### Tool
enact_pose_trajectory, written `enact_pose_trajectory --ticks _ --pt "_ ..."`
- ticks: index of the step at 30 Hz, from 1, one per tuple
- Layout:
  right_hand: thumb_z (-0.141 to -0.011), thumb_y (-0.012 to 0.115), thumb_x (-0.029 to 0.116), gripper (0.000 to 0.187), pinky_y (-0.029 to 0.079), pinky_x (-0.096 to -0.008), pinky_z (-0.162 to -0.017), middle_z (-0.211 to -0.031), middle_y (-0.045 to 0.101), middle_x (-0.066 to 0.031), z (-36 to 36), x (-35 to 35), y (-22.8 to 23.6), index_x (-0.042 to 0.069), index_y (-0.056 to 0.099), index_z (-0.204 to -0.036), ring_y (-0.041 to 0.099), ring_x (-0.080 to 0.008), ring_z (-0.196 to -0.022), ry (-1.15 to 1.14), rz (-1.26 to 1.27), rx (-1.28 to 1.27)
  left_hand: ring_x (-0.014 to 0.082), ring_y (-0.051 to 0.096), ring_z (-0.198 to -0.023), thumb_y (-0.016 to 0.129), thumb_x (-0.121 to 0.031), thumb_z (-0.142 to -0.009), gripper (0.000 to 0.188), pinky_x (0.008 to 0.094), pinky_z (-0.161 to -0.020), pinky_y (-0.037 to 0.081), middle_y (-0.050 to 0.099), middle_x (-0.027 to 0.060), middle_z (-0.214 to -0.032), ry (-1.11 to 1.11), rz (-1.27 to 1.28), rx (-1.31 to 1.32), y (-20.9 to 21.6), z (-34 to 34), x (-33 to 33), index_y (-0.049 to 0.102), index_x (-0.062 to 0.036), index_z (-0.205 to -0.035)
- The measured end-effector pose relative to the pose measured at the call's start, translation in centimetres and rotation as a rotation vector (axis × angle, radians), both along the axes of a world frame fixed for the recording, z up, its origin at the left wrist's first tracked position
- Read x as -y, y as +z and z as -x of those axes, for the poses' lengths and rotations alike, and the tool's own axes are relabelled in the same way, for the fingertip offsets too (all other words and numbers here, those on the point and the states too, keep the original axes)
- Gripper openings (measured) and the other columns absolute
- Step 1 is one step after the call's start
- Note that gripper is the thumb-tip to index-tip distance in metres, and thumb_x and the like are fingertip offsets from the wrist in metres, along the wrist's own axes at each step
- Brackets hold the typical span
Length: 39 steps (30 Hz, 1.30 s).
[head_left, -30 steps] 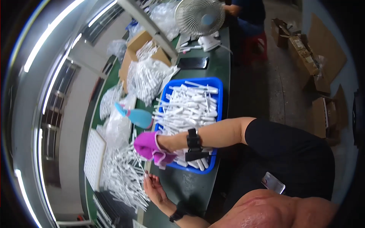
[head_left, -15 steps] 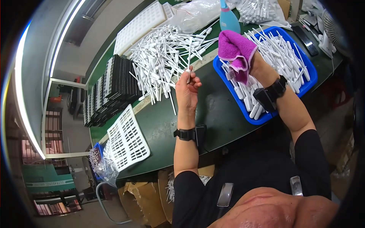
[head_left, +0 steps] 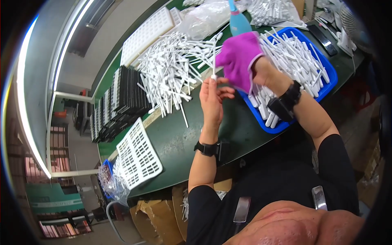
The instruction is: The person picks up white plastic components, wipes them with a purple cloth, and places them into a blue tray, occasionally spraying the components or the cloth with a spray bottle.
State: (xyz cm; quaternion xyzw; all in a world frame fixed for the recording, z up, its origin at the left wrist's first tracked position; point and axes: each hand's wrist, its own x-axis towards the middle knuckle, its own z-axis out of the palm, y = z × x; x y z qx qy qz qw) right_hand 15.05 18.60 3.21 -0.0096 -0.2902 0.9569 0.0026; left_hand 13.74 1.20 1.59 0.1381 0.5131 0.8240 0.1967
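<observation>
My left hand (head_left: 212, 100) pinches a slim white plastic stick (head_left: 214, 65) by its thicker lower end, and the thin shaft points up and away. My right hand (head_left: 266, 74) grips a purple cloth (head_left: 240, 57), which hangs close beside the stick and the left fingertips. Whether the cloth touches the stick I cannot tell. Beyond the left hand, a loose heap of similar white sticks (head_left: 169, 65) covers the table. Under my right forearm, a blue tray (head_left: 334, 77) holds many more, lying roughly side by side.
Left of the heap stand stacked black trays (head_left: 126, 90) and a white slotted basket (head_left: 139, 157). A white foam tray (head_left: 149, 32), clear plastic bags (head_left: 210, 18) and a blue bottle (head_left: 239, 22) line the back. At right are a dark phone-like object (head_left: 322, 40) and a fan (head_left: 355, 24).
My left hand has moved right with the stick, its other fingers spreading. The right hand has brought the purple cloth left, off the blue tray, and the two hands are now close together.
</observation>
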Motion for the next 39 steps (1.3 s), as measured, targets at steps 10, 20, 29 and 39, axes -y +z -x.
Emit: enact_pose_trajectory --ticks 10,20,29,39 --pt "-0.082 0.053 0.039 0.036 0.031 -0.0303 -0.037 -0.046 0.038 -0.0016 -0.1 -5.9 -1.2 0.012 0.047 -0.06 0.04 -0.0168 -0.038 -0.04 0.21 0.111 0.0037 0.03 -0.042 0.04 -0.027 -0.097 0.016 0.0184 -0.033 0.021 0.039 -0.0051 -0.062 -0.417 0.116 0.268 0.5 -6.2 -7.7 0.048 -0.0127 -0.098" --pt "-0.086 0.054 0.03 0.025 0.038 -0.0262 -0.043 -0.059 0.052 -0.0026 -3.1 -6.7 -0.1 0.006 0.056 -0.08 0.05 -0.0142 -0.047 -0.243 -0.159 0.069 0.005 0.026 -0.039 0.04 -0.03 -0.096 0.027 0.0203 -0.036 0.019 0.032 -0.0035 -0.05 -0.051 0.263 -0.101 0.9 -10.2 -10.9 0.046 -0.0085 -0.082" --pt "-0.087 0.053 0.032 0.026 0.04 -0.0274 -0.046 -0.061 0.053 -0.0024 -3.6 -6.4 0.2 0.007 0.057 -0.08 0.051 -0.014 -0.05 -0.241 -0.158 -0.038 0.0074 0.037 -0.043 0.041 -0.027 -0.094 0.034 0.0219 -0.038 0.025 0.041 -0.0007 -0.05 -0.107 0.446 -0.438 0.8 -8.8 -11.5 0.048 -0.0038 -0.071" --pt "-0.088 0.051 0.034 0.028 0.042 -0.0286 -0.049 -0.062 0.054 -0.0022 -5.1 -6.1 0.0 0.008 0.057 -0.079 0.052 -0.0138 -0.053 -0.202 -0.246 -0.155 0.0263 0.057 -0.065 0.058 -0.036 -0.084 0.044 0.0402 -0.056 0.043 0.06 0.0162 -0.08 0.358 0.974 -1.625 6.4 -6.6 -7.4 0.053 -0.0083 -0.118"
